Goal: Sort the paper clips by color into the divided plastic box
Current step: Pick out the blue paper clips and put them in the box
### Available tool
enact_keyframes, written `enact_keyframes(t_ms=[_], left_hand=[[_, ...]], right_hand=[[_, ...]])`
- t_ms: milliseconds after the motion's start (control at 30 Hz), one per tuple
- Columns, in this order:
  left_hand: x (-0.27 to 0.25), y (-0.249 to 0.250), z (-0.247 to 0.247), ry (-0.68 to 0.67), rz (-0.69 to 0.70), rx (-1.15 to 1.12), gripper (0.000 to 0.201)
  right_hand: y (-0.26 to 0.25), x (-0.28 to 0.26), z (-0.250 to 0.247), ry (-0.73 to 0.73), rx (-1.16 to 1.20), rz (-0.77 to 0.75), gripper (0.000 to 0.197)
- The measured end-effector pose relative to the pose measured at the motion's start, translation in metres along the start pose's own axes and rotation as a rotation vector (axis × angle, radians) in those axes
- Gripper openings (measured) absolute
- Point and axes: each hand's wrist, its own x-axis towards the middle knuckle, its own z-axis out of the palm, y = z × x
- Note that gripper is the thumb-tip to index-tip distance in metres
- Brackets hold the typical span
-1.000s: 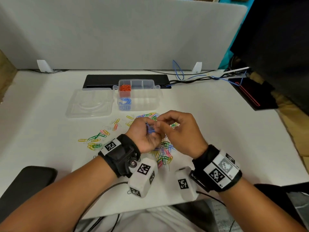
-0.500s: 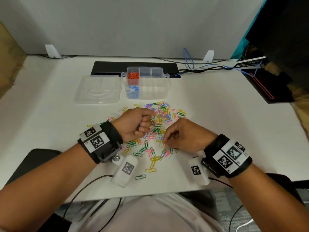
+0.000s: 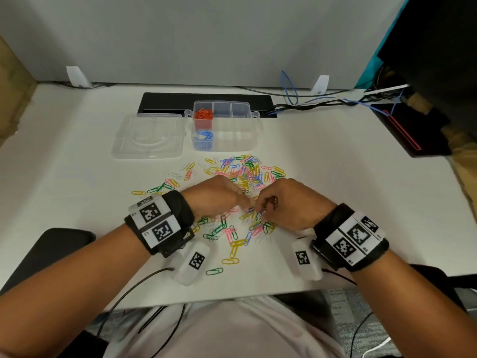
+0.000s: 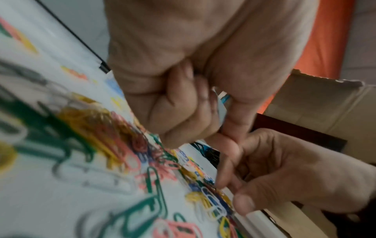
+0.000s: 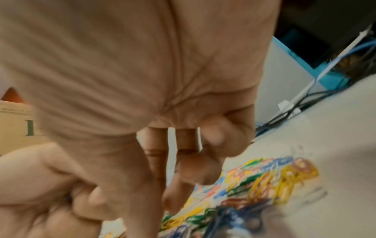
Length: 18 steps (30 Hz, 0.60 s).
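On the white tabletop [image 3: 335, 202], backed by a grey partition panel [image 3: 206, 34]: a black strip [image 3: 167, 102] along the far edge. Just in front of it, side by side and touching, a clear plastic lid [image 3: 148, 136] lying flat on the left and the clear divided plastic box [image 3: 237, 130] on the right, open. Orange paper clips [image 3: 204, 114] in the box's far-left compartment, blue paper clips [image 3: 204, 136] in the near-left one.

Nearer, between box and body, a loose scatter of mixed paper clips [image 3: 247, 171] in yellow, green, pink, blue and white, spread flat on the table.

Over the near part of that scatter, both hands close together, almost touching. Left hand [image 3: 214, 197] curled into a fist, knuckles up, with a few pale blue clips [image 4: 222, 103] showing between thumb and curled fingers in the left wrist view. Right hand [image 3: 291, 205] turned down, thumb and forefinger closing on a single clip [image 3: 259, 214] in the scatter; colour hard to tell, right wrist view blurred.

Closest to the table's near edge, apart from the rest, one green paper clip [image 3: 214, 271].
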Motion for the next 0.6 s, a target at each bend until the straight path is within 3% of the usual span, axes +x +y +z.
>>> enact_keyframes(t_ms=[133,267,400,600], left_hand=[[-0.003,0.001,0.011,-0.129,0.055,0.341,0.023],[0.003,0.001,0.020,-0.077,0.071,0.617,0.035],[0.004,0.000,0.018,-0.077,0.084,0.670,0.024],[0.008,-0.005,0.008,-0.072,0.090,0.647,0.019]], right_hand=[[-0.004,0.001,0.003,-0.126,-0.020,-0.010,0.009],[-0.007,0.009,0.006,-0.093,-0.121,-0.003,0.015],[0.002,0.014,-0.002,0.013,-0.070,0.031,0.019],[0.016,0.015,-0.008,0.170,0.199,0.028,0.021]])
